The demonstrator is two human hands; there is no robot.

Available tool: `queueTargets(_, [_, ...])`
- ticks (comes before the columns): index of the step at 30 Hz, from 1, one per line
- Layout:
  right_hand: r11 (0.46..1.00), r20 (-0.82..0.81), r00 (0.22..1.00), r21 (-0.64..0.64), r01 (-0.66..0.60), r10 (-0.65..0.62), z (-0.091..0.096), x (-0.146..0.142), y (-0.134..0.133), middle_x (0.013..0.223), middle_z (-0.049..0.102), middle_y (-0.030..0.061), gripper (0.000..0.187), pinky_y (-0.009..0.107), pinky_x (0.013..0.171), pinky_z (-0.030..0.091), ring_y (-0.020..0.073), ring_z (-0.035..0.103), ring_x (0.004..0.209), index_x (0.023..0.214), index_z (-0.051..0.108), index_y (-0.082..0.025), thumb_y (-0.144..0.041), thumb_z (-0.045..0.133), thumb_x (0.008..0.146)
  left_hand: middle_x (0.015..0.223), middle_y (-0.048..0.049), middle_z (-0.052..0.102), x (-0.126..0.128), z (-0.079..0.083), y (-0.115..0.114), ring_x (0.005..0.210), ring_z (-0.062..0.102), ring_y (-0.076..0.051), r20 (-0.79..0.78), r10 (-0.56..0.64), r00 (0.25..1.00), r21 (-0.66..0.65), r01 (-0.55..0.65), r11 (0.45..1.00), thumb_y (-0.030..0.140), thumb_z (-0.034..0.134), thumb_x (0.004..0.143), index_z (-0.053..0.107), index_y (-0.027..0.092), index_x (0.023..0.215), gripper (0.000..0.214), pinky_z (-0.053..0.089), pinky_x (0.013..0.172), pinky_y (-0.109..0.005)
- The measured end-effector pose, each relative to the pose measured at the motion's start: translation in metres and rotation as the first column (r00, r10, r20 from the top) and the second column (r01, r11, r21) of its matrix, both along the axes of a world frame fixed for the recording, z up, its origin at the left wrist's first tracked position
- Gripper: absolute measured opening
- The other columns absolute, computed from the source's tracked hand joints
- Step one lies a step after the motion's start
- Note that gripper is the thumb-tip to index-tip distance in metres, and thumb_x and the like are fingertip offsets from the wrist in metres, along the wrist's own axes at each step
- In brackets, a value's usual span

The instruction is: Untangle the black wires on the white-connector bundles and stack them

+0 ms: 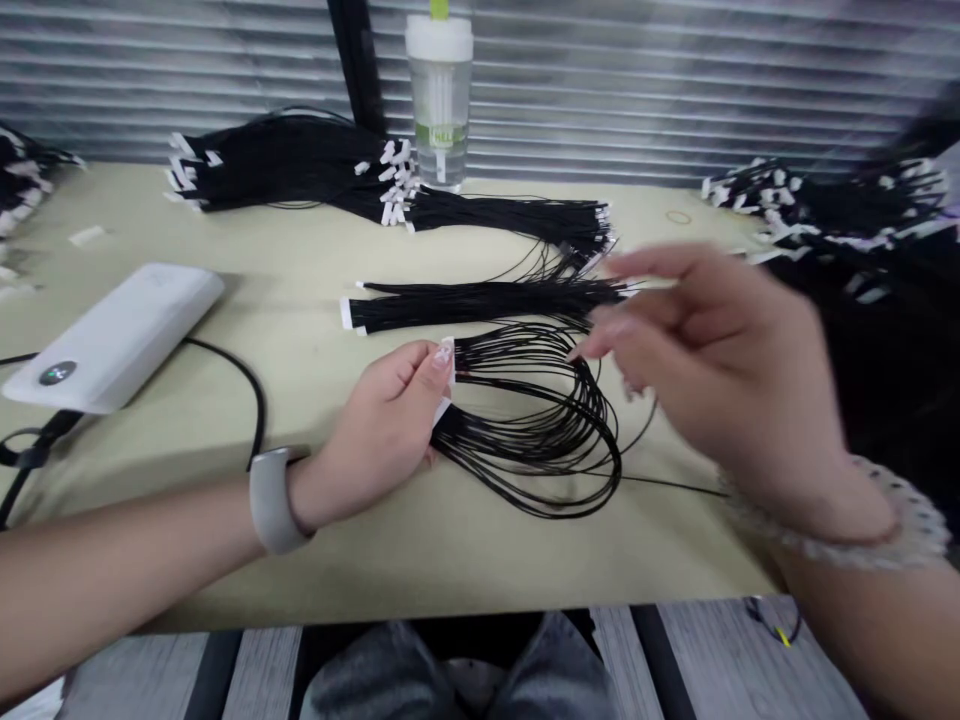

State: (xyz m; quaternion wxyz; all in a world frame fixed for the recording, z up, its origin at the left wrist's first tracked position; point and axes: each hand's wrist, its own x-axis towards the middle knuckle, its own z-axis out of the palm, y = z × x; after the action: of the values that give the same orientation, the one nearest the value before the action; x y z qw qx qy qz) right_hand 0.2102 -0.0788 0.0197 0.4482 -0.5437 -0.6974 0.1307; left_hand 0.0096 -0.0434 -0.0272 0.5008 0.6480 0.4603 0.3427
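Observation:
My left hand (397, 400) is closed on a wire harness (540, 440), pinching its white connectors (448, 362) between thumb and fingers. The harness's thin black wires bend round in a loop to the right and rest on the table. My right hand (697, 350), blurred by motion, hovers over the right end of that loop. Its fingers are bent but apart, with nothing visible between them. Just behind the loop lies a flat bundle of black wires (480, 305) with a white connector (346, 313) at its left end.
Larger bundles of black cables (292, 165) with white connectors lie along the back. A clear bottle (441, 110) stands by the blinds. At left are a white power bank (120, 335) and its black cord (251, 385). More cables (832, 200) are heaped at the right.

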Motion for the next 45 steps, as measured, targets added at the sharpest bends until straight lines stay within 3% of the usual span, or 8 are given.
queueTargets(2, [0.996,0.275,0.958,-0.008,-0.088,0.086,-0.006,-0.011,-0.003,0.072,0.061,-0.0005,0.008,0.022,0.056,0.042,0.0082,0.054,0.062,0.084,0.061,-0.02,-0.023,0.055,0.079,0.046,0.0036,0.044,0.0,0.001,0.0,0.037,0.042,-0.007,-0.013,-0.008,1.0,0.025,0.009,1.0,0.043,0.037,0.087,0.04,0.018,0.061,0.036,0.033,0.034,-0.017])
queueTargets(4, [0.991,0.445,0.888,0.008,-0.136,0.118,-0.011,-0.017,-0.004,0.075,0.06,0.0002,0.012,0.023,0.06,0.04,0.0089,0.053,0.067,0.076,0.061,-0.019,-0.022,0.051,0.082,0.045,0.0037,0.043,0.0,0.001,-0.001,0.037,0.041,-0.007,-0.017,-0.024,1.0,0.032,0.025,0.999,0.042,0.037,0.087,0.04,0.018,0.06,0.037,0.032,0.033,-0.017])
queueTargets(6, [0.991,0.5,0.859,0.013,-0.134,0.11,-0.014,-0.019,-0.002,0.074,0.059,0.0007,0.016,0.024,0.06,0.039,0.0092,0.052,0.067,0.076,0.06,-0.019,-0.021,0.047,0.084,0.045,0.0037,0.044,0.0,0.001,-0.001,0.036,0.041,-0.007,-0.011,-0.043,0.999,0.028,0.043,0.999,0.042,0.037,0.087,0.039,0.018,0.059,0.037,0.031,0.033,-0.017])
queueTargets(23, [0.981,0.592,0.793,0.014,-0.192,0.147,-0.014,-0.018,0.0,0.075,0.059,0.0001,0.018,0.022,0.06,0.038,0.0089,0.052,0.07,0.076,0.059,-0.018,-0.023,0.044,0.085,0.049,0.0037,0.042,0.0,0.001,-0.001,0.039,0.041,-0.006,-0.078,-0.079,0.994,0.088,0.086,0.992,0.04,0.035,0.088,0.039,0.017,0.061,0.036,0.032,0.034,-0.015])
queueTargets(32, [0.962,0.621,0.78,0.161,-0.22,0.075,-0.021,-0.018,-0.001,0.072,0.059,-0.0006,0.016,0.021,0.059,0.039,0.0076,0.053,0.069,0.075,0.061,-0.017,-0.021,0.047,0.084,0.05,0.0044,0.04,0.0,0.0,-0.001,0.039,0.04,-0.004,-0.083,-0.089,0.993,0.103,0.097,0.99,0.04,0.035,0.089,0.038,0.017,0.061,0.036,0.032,0.034,-0.014])
queueTargets(38, [0.936,0.683,0.731,0.252,-0.244,0.007,-0.023,-0.021,-0.001,0.073,0.061,0.0025,0.018,0.023,0.062,0.043,0.0115,0.056,0.073,0.072,0.064,-0.015,-0.019,0.05,0.082,0.051,0.0045,0.04,0.0,0.0,-0.001,0.039,0.039,-0.004,-0.09,-0.099,0.991,0.093,0.107,0.99,0.042,0.033,0.089,0.038,0.016,0.062,0.038,0.032,0.033,-0.013])
queueTargets(45, [0.928,0.697,0.716,0.234,-0.289,0.047,-0.028,-0.021,0.002,0.078,0.062,0.0026,0.015,0.023,0.064,0.043,0.0114,0.056,0.076,0.074,0.063,-0.015,-0.015,0.049,0.081,0.049,0.0044,0.039,0.001,0.004,0.0,0.039,0.038,-0.004,-0.13,-0.136,0.982,0.103,0.15,0.983,0.041,0.034,0.089,0.039,0.016,0.061,0.038,0.033,0.035,-0.014])
